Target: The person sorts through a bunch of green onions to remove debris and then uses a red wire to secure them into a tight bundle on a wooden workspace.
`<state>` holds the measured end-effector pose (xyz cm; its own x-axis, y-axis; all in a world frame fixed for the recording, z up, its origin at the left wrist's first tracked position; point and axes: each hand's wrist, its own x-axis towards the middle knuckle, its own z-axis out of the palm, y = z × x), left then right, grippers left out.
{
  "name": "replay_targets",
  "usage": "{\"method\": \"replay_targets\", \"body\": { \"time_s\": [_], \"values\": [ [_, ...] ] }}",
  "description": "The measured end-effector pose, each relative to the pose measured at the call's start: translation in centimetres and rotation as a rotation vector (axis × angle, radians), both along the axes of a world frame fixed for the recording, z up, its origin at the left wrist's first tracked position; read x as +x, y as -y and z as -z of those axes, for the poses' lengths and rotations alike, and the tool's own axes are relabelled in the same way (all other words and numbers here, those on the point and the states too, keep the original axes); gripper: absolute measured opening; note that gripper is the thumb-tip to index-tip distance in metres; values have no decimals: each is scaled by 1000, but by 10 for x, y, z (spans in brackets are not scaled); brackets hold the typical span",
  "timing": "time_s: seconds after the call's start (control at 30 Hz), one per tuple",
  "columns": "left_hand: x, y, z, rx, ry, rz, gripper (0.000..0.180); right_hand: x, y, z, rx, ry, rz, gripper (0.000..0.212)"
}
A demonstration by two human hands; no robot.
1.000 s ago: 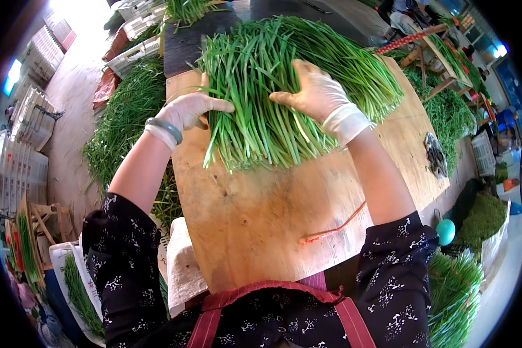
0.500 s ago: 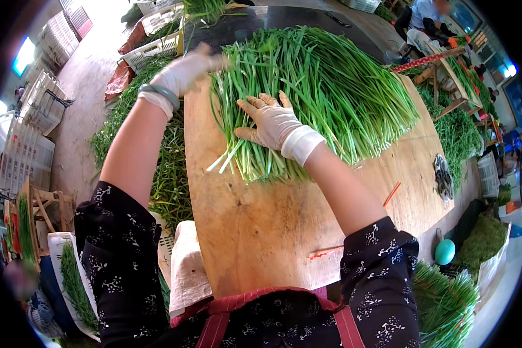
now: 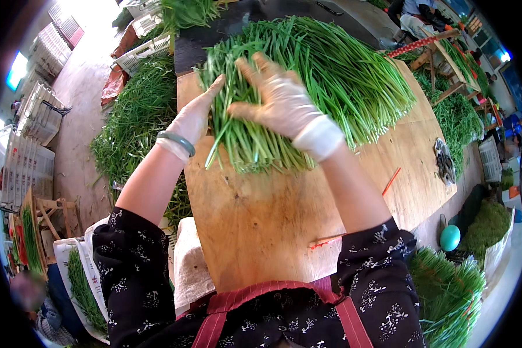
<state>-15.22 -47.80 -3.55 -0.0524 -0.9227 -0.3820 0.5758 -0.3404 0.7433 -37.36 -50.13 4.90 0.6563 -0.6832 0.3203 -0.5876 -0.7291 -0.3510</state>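
Observation:
A broad pile of garlic chives (image 3: 348, 81) lies across the wooden tabletop (image 3: 261, 214), pale cut ends turned toward me and to the right. Both hands wear thin whitish gloves. My left hand (image 3: 197, 113) rests against the pile's left side, fingers stretched and pointing up and away. Over the left part of the pile, my right hand (image 3: 284, 104) hovers or lightly touches, fingers spread and slightly blurred; which of the two I cannot tell. Neither hand grips any stalks. A few loose stalks stick out near my left wrist.
Red ties (image 3: 326, 241) lie on the near right of the board. A crumpled dark bundle (image 3: 445, 162) sits at its right edge. Heaped greens (image 3: 136, 116) and white crates (image 3: 142, 55) stand left. At the far right a person (image 3: 414, 10) sits beyond a wooden trestle (image 3: 438, 64).
My left hand has come down and nearer, from beyond the pile's far left corner to its left side. My right hand has lifted or shifted slightly away from me. The view has moved a little.

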Motion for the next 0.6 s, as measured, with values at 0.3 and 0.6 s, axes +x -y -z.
{"method": "replay_targets", "body": {
  "time_s": [0.3, 0.6],
  "values": [
    [-51, -7, -36, -160, -175, -36, 57, -99, 11, -4, 496, -223, 446, 96],
    [-54, -17, -30, 91, 383, -52, 51, 7, -47, 48, 215, -316, 308, 72]
  ]
}}
